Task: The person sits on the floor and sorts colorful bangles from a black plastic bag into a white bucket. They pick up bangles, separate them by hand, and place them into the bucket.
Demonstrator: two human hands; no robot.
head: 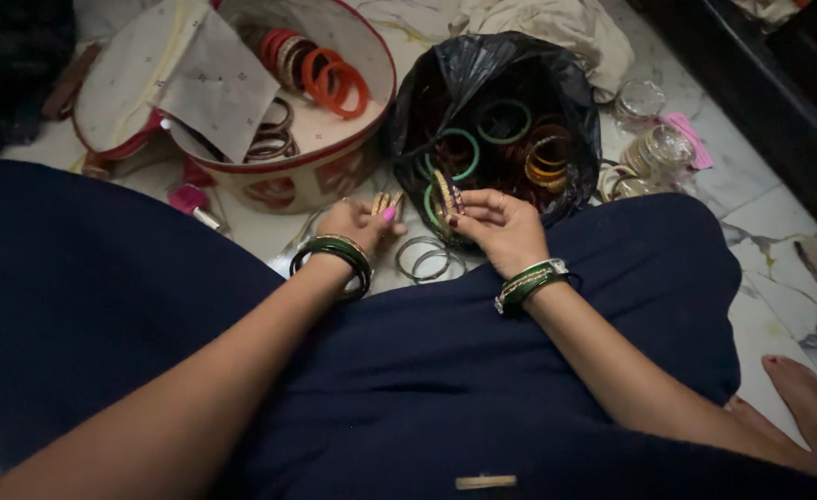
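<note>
Your right hand pinches gold bangles shut; left hand grips more — keep each stack squared, edges aligned.

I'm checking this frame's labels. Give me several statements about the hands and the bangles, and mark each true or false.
1. The right hand holds a few bangles edge-up at its fingertips. True.
2. The black plastic bag is empty. False: it holds green, orange and dark bangles.
3. The left hand holds gold-coloured bangles. True.
4. Both wrists are bare. False: each wears green bangles.
5. The round box holds orange and red bangles. True.
6. The box stands on the person's right. False: it is on the left, beside the bag.
</note>
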